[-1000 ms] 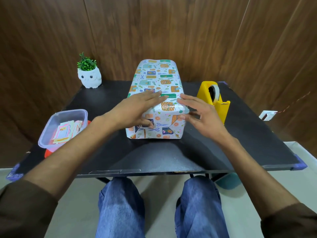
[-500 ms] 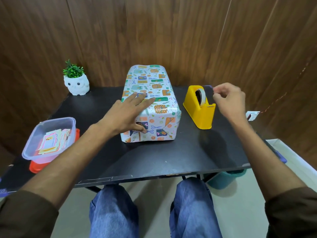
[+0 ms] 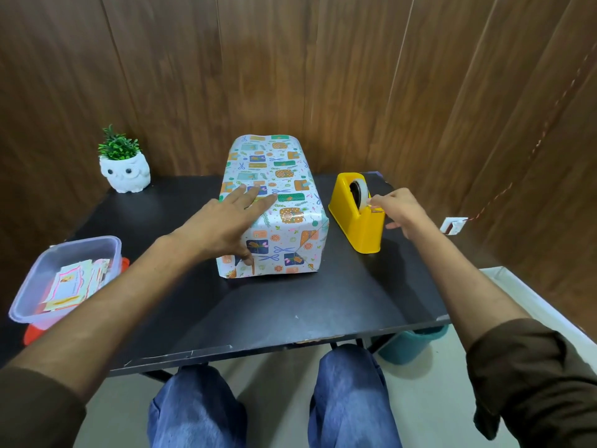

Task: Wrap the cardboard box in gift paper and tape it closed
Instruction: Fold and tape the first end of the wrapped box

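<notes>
A second ago both hands were pressed on the near end of the wrapped box (image 3: 274,205), smoothing the folded gift paper there. Since then the right hand (image 3: 400,210) has left the box and crossed to the yellow tape dispenser (image 3: 357,218). Half a second ago it was raised just beyond the dispenser; now it has come down to the cutter end, thumb and forefinger pinched at the free end of the tape (image 3: 371,206). The left hand (image 3: 226,224) no longer shares the near end with the other; it alone lies on the box.
</notes>
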